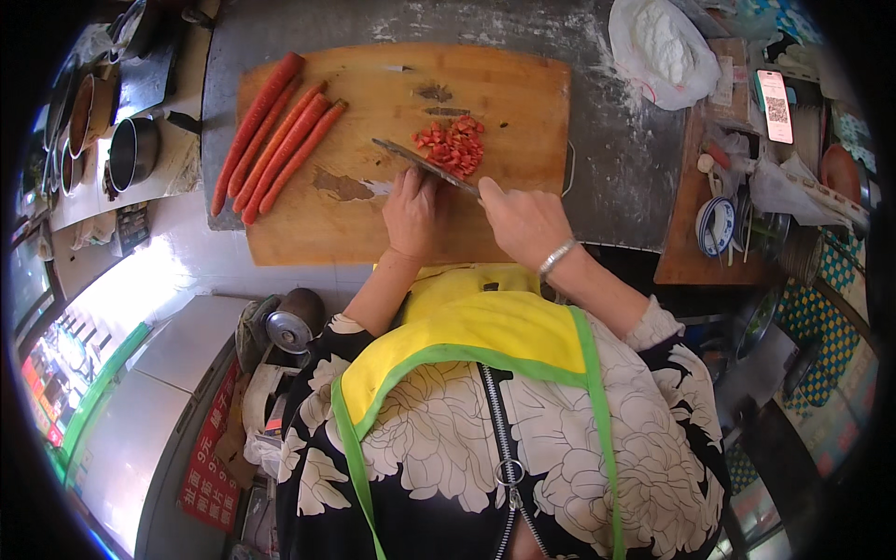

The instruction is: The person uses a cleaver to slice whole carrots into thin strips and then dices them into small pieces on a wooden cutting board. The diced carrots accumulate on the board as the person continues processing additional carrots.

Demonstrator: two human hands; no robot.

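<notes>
My right hand [525, 217] grips a kitchen knife [428, 165], its blade slanting up and left over the wooden cutting board [518, 91]. Beside the blade, my left hand [411, 213] rests on the board with its fingers bent and close together. Whatever lies under those fingers is hidden. On the far side of the blade is a small heap of diced carrot [455, 147]. Several whole carrots [280, 143] lie side by side along the board's left part.
A white bag of flour [661, 45] sits at the back right of the dark worktop [616, 161]. Farther right are a blue-and-white bowl [715, 225] and a lit phone [774, 105]. A dark pot [133, 154] stands on the left, its handle towards the worktop.
</notes>
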